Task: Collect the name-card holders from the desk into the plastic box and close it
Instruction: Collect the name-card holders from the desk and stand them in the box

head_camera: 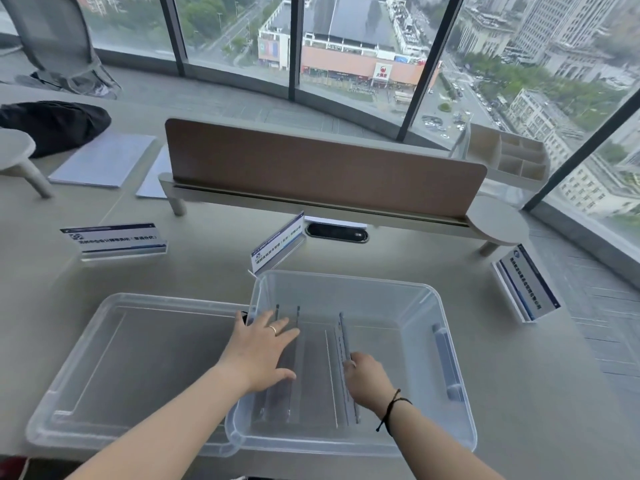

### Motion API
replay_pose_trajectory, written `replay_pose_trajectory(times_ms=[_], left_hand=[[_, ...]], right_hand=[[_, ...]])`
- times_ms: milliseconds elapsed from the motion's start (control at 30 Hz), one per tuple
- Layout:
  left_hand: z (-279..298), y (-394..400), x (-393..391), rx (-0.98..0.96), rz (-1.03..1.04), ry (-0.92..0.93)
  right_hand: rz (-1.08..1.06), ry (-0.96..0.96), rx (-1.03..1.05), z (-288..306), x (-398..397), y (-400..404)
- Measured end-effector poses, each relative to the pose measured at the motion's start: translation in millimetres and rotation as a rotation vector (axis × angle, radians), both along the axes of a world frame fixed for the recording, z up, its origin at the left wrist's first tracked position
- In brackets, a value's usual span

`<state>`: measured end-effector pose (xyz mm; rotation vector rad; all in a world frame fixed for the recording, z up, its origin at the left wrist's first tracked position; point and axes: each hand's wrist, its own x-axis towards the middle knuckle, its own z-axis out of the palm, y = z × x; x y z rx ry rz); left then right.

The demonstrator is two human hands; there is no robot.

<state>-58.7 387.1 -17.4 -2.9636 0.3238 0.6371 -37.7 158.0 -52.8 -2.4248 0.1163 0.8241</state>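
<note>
A clear plastic box (446, 327) stands on the desk in front of me, with its clear lid (114, 344) lying flat to its left. Several name-card holders stand on edge inside the box. My left hand (263, 348) lies flat with straight fingers against the left group of holders (294, 386). My right hand (369, 382) grips the near end of a holder (343, 337) standing in the box's middle. Three more holders stand on the desk: one at the left (117, 240), one behind the box (277, 244), one at the right (526, 284).
A brown divider screen (322, 168) on a grey rail crosses the desk behind the box. Papers (104, 161) and a black bag (52, 123) lie at the far left. A desk organiser (512, 155) stands at the back right, by the windows.
</note>
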Motion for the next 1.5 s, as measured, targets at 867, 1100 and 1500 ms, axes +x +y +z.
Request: replay_pose_trajectory(times_ms=[867, 1100, 1500], left_hand=[[-3, -3, 3, -0.012, 0.023, -0.021], [0, -3, 2, -0.007, 0.033, -0.019], [31, -41, 16, -0.088, 0.148, -0.042]], right_hand=[[-0.175, 0.113, 0.212, -14, -9, 56], [-0.171, 0.161, 0.174, -18, -7, 60], [-0.228, 0.133, 0.298, 39, -33, -3]])
